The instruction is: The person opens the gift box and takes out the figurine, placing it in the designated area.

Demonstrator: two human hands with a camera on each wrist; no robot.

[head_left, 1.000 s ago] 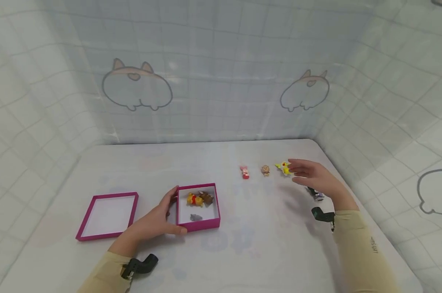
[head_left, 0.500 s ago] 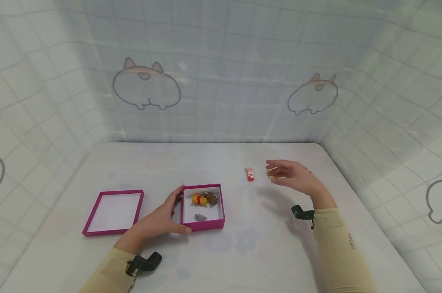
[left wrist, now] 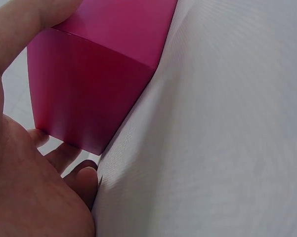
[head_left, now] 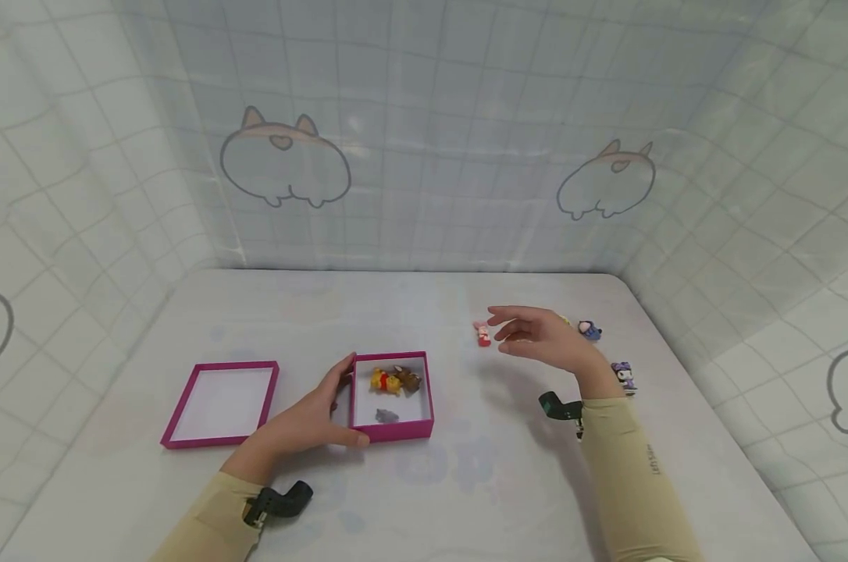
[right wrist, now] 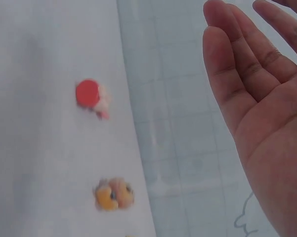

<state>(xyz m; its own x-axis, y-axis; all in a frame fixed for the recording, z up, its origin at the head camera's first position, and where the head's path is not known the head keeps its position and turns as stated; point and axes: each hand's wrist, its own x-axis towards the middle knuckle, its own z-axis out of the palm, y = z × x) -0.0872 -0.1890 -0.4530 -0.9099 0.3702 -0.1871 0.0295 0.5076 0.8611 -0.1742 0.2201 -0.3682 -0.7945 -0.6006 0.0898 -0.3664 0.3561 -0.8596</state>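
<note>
My left hand (head_left: pixel 301 425) holds the left side of a magenta box (head_left: pixel 397 431), its thumb on the front wall and its fingers at the back left corner. In the left wrist view the box wall (left wrist: pixel 84 91) sits between thumb and fingers. A yellow bear figurine (head_left: pixel 385 381) in a red top, a brown figurine (head_left: pixel 407 379) and a small grey figurine (head_left: pixel 386 416) lie inside. My right hand (head_left: pixel 539 339) hovers above the table with loose fingers, holding nothing. Just left of its fingertips is a pink-and-red figurine (head_left: pixel 482 334). A tan figurine (right wrist: pixel 113 193) shows in the right wrist view, hidden by the hand from the head.
A shallow magenta-rimmed lid (head_left: pixel 167 421) lies to the left of the box. Right of my right hand are a blue figurine (head_left: pixel 589 330) and a purple-and-black figurine (head_left: pixel 624 377). A tiled-pattern curtain (head_left: pixel 424 156) encloses the table's back and sides.
My right hand has moved left, from over the yellow figurine to beside the pink-and-red one, uncovering the blue and purple figurines. My left hand stays on the box. The head view has shifted slightly.
</note>
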